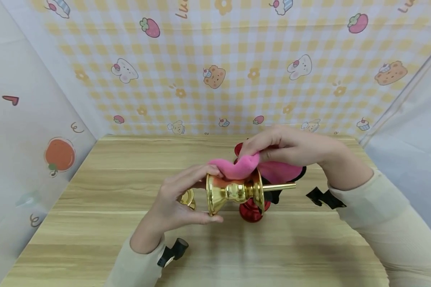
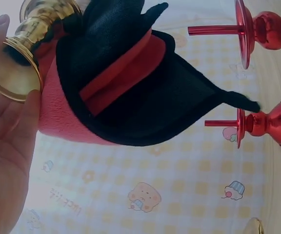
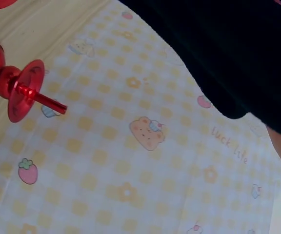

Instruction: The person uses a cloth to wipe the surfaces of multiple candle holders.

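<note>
My left hand holds a shiny gold candlestick by its wide base, fingers above and thumb below. It lies sideways in the air, its thin spike pointing right. My right hand pinches a pink cloth against the candlestick's upper side. In the left wrist view, the cloth's black-edged dark part hangs beside the gold candlestick, hiding part of it. Dark fabric covers most of my right hand in the right wrist view.
Red candlesticks stand on the wooden table, behind and below my hands. Another gold piece is partly hidden behind my left hand. A checked yellow cloth with printed animals forms the back wall, and pale sheets hang at the sides.
</note>
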The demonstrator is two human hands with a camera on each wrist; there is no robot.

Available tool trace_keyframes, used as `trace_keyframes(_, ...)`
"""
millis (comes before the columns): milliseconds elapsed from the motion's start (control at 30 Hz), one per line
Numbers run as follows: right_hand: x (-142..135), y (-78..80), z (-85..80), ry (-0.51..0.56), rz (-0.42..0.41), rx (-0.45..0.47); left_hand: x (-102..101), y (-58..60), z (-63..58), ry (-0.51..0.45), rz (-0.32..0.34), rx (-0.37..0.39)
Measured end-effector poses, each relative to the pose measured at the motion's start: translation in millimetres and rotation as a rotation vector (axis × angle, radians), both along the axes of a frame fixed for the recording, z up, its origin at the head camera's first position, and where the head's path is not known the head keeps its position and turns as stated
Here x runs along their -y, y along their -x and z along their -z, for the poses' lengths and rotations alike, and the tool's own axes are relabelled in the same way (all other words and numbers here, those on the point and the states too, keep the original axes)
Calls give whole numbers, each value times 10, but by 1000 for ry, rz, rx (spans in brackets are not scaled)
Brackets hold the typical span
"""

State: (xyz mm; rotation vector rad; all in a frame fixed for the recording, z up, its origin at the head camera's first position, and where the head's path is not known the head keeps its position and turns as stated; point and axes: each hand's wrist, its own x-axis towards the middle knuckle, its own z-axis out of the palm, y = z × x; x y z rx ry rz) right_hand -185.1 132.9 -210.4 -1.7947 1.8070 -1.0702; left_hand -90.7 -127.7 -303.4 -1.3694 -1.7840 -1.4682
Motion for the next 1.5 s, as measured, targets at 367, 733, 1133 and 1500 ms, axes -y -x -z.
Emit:
trace_keyframes(367, -19, -126, -165, 17, -56, -105, 35, -4, 20, 33, 1, 55)
trace_keyframes(733, 6, -126, -135, 135, 85, -44, 48, 6, 1, 59, -170, 3)
trace_keyframes(1133, 61, -138, 11, 65, 594, 387, 24, 45, 35, -4, -291, -46)
trace_keyframes(1500, 215, -220, 305, 113, 738, 767, 70, -10, 1, 93, -543, 127)
